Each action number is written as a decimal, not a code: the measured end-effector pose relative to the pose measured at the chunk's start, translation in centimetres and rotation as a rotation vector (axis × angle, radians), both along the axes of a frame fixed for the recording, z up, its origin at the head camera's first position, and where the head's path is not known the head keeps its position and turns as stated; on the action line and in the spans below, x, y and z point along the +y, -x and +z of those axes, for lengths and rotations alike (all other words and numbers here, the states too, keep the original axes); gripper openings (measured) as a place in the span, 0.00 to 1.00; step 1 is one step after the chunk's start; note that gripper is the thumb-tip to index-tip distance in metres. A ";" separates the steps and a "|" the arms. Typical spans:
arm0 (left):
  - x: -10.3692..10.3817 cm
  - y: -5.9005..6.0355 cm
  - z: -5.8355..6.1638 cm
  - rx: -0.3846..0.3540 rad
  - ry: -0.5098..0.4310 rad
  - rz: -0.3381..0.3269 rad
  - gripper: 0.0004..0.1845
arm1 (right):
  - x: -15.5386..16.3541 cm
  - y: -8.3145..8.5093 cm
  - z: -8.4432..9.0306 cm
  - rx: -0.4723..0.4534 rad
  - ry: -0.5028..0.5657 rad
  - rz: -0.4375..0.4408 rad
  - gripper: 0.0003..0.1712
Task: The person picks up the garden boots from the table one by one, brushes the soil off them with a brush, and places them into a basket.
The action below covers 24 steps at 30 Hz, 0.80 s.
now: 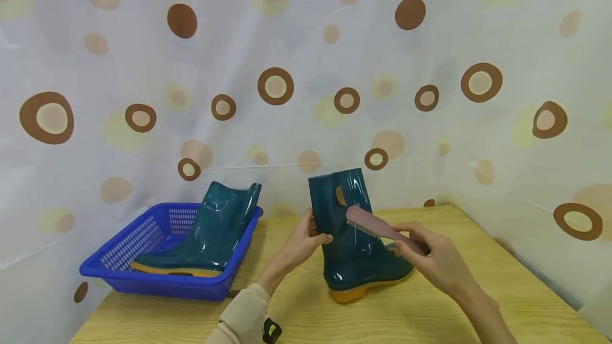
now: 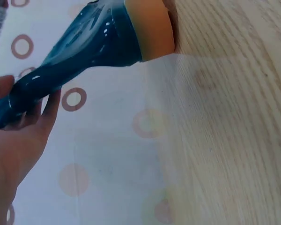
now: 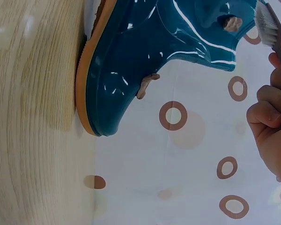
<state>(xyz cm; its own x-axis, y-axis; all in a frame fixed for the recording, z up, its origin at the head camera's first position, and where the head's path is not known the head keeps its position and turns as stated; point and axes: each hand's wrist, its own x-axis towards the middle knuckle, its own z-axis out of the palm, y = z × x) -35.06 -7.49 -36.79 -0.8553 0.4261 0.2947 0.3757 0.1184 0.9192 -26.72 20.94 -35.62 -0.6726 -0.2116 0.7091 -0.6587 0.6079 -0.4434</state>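
Note:
A glossy dark teal rubber boot [image 1: 351, 238] with an orange sole stands on the wooden table. Its shaft is gripped from the left by my left hand [image 1: 301, 243], thumb on the near side and fingers behind. My right hand [image 1: 432, 259] holds a pink scrub brush [image 1: 373, 223] by its handle, bristles facing down toward the shaft. In the right wrist view the white bristles [image 3: 266, 23] are right at the shaft's upper edge. One brown patch [image 3: 232, 23] marks the shaft, and another brown smear [image 3: 147, 85] lies on the instep.
A blue plastic basket [image 1: 158, 283] stands on the left of the table [image 1: 454, 301]. A matching teal boot [image 1: 217, 227] rests in it, its shaft rising above the rim. Behind the table hangs a white curtain [image 1: 306, 131] with brown circles.

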 end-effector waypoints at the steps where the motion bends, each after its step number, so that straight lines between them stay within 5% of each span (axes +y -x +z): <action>1: -0.1 -0.2 0.0 0.009 -0.001 0.012 0.41 | -0.1 0.0 0.0 -0.002 0.001 0.003 0.15; 11: -1.8 -1.4 0.3 0.155 -0.034 0.000 0.35 | -1.3 0.5 0.3 0.087 0.023 0.000 0.18; 24: -5.1 -2.5 0.5 0.244 0.022 -0.053 0.39 | -2.8 1.4 1.5 0.249 0.051 0.084 0.25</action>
<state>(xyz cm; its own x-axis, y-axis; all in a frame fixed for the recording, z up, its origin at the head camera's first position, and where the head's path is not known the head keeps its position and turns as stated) -32.56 -12.60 -36.33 -0.7361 0.4771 0.4802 0.5925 0.1112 0.7978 -28.10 18.18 -34.16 -0.4580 -0.2192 0.8615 -0.7982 0.5281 -0.2899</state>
